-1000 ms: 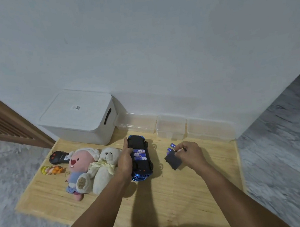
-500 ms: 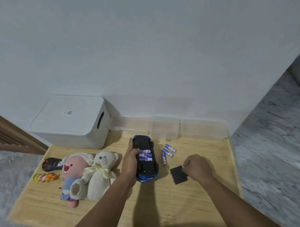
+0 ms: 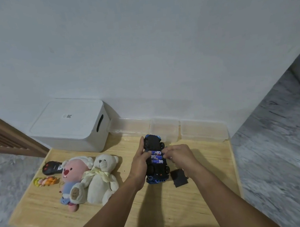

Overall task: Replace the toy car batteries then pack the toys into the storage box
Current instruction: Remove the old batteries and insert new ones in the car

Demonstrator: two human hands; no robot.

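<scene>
Three blue batteries (image 3: 156,157) lie side by side in the open compartment of the toy car (image 3: 155,158), which rests upside down on the wooden bench (image 3: 154,204), with its wheels up and its blue body against the wood. The left hand (image 3: 140,162) grips the car along its left side, the fingers stretched toward the far end and the thumb curled near the batteries. The right hand (image 3: 178,157) is at the right side of the compartment with its fingers curled; the fingertips reach the right ends of the batteries, but I cannot tell if they pinch one or only touch it. The black battery cover (image 3: 178,178) lies flat on the bench just beside the near right corner of the car, partly under the right wrist. At the left of the car, a white teddy bear (image 3: 101,176) and a pink plush toy (image 3: 74,177) lie next to each other, touching. Further left there are a black remote control (image 3: 51,167) and a small orange and yellow toy (image 3: 45,181). The white storage box (image 3: 70,126) stands at the far left corner of the bench with its lid on. Three clear plastic containers (image 3: 165,127) stand in a row along the wall.
</scene>
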